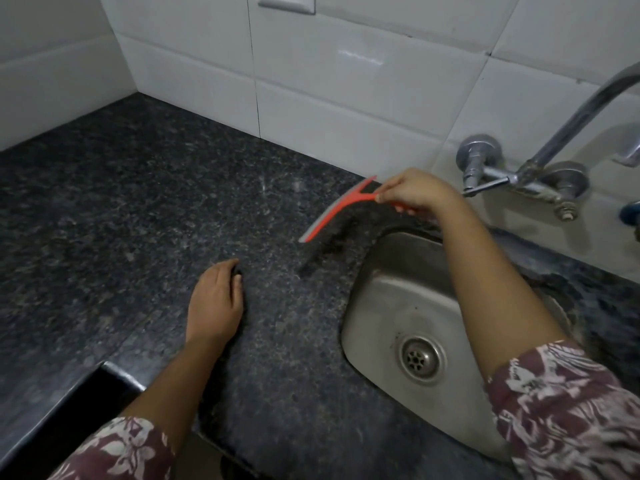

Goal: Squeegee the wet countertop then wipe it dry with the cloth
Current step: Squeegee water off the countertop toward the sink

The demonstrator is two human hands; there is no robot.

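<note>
The squeegee (337,209) was an orange-red T-shaped one with a grey rubber edge, and it was up off the countertop (138,202), tilted, with its shadow falling on the granite just left of the sink (398,289). The right hand (417,194) had it by the handle, fingers curled closed around the grip near where it meets the blade. So I'd say this was the squeegee step, blade between strokes rather than dragging.

The next move probably needed the blade set flat on the stone and pulled toward the sink so the water drops over the rim. Honestly couldn't tell how wet the dark speckled granite was, just a few faint shiny streaks near the back.

The left hand (216,303) was resting palm-down on the countertop, fingers loosely together, holding nothing. No cloth anywhere in view, so the drying part hadn't started. The tap (519,174) sat on the tiled wall (346,81) behind.
</note>
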